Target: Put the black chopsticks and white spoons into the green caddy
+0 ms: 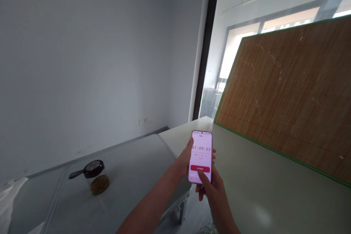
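A smartphone [200,159] is held upright in front of me, its lit pink-white screen reading 01:09:03 above a red button. My left hand [186,159] grips the phone's left edge, with fingertips showing past the right edge. My right hand [210,184] supports the lower right of the phone, its thumb resting over the screen at the red button and its fingers curled behind.
A glass jar [100,184] with brownish contents and a black handled lid stands on the grey table [131,164] at left. White material [11,197] lies at the far left. A green-edged bamboo mat [287,91] leans above the pale table [260,186] at right.
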A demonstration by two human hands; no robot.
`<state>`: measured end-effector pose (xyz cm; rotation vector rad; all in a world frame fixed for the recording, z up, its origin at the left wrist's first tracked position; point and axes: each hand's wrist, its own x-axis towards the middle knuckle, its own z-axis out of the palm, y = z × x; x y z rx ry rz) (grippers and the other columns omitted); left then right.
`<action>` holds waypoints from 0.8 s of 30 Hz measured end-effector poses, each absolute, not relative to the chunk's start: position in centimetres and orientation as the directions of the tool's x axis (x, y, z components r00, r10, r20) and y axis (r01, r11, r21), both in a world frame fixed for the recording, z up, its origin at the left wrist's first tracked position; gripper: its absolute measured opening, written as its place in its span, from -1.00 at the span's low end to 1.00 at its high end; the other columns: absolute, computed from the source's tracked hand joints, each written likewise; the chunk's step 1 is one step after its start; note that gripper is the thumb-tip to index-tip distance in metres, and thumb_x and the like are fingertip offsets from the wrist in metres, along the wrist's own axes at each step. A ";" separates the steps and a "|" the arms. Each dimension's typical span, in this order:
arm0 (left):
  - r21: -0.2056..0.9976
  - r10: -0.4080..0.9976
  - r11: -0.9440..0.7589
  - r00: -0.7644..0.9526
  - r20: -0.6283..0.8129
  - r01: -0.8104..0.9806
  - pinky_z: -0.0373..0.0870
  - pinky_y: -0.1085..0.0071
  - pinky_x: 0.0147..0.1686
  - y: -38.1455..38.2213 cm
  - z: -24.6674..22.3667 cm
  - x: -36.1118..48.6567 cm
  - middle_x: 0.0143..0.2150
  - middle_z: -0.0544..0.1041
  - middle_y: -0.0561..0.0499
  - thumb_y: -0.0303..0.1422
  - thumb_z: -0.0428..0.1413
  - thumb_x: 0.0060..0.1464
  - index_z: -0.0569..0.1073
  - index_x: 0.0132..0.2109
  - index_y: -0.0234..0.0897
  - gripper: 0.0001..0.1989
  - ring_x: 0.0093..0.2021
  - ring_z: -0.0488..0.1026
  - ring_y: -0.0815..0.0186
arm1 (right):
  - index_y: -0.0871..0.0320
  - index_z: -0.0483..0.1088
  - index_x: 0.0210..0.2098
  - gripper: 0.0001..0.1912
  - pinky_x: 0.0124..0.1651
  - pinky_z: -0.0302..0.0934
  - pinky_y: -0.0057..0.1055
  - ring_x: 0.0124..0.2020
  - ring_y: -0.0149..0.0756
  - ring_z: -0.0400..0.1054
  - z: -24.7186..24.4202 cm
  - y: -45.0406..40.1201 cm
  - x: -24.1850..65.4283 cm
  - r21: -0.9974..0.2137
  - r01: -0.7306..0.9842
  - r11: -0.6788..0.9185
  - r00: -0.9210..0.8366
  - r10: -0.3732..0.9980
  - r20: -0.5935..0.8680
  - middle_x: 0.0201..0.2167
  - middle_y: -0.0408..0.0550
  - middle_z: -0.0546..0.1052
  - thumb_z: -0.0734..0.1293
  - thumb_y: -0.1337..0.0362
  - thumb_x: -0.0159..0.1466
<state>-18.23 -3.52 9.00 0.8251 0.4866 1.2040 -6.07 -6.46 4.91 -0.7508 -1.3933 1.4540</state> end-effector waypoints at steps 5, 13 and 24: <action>0.759 0.945 0.134 0.313 0.096 -0.637 0.28 0.25 -0.17 -3.6 9.0 -18.2 -0.27 0.49 -0.27 0.22 -0.33 0.00 0.41 -0.07 -0.54 -0.13 -0.29 0.45 0.15 | 0.19 0.32 -0.14 -0.56 -0.75 0.15 -0.54 -0.65 -0.41 0.24 4.2 -6.2 -6.2 -0.965 -0.235 0.115 -0.373 0.906 0.199 -0.61 -0.18 0.38 0.34 0.03 0.10; 0.769 0.938 0.134 0.331 0.106 -0.626 0.27 0.25 -0.17 -3.6 8.9 -18.3 -0.28 0.49 -0.27 0.22 -0.34 0.00 0.41 -0.08 -0.55 -0.11 -0.29 0.44 0.15 | 0.19 0.32 -0.16 -0.55 -0.74 0.15 -0.53 -0.66 -0.42 0.22 4.4 -6.3 -6.2 -0.963 -0.251 0.095 -0.379 0.906 0.188 -0.63 -0.19 0.37 0.34 0.00 0.09; 0.777 0.945 0.115 0.309 0.106 -0.619 0.27 0.23 -0.15 -3.6 8.9 -18.2 -0.24 0.48 -0.30 0.21 -0.31 0.00 0.42 -0.08 -0.54 -0.13 -0.27 0.44 0.14 | 0.20 0.34 -0.15 -0.53 -0.74 0.12 -0.53 -0.70 -0.42 0.21 4.7 -6.3 -6.4 -0.969 -0.231 0.087 -0.326 0.931 0.162 -0.66 -0.18 0.39 0.29 -0.04 0.13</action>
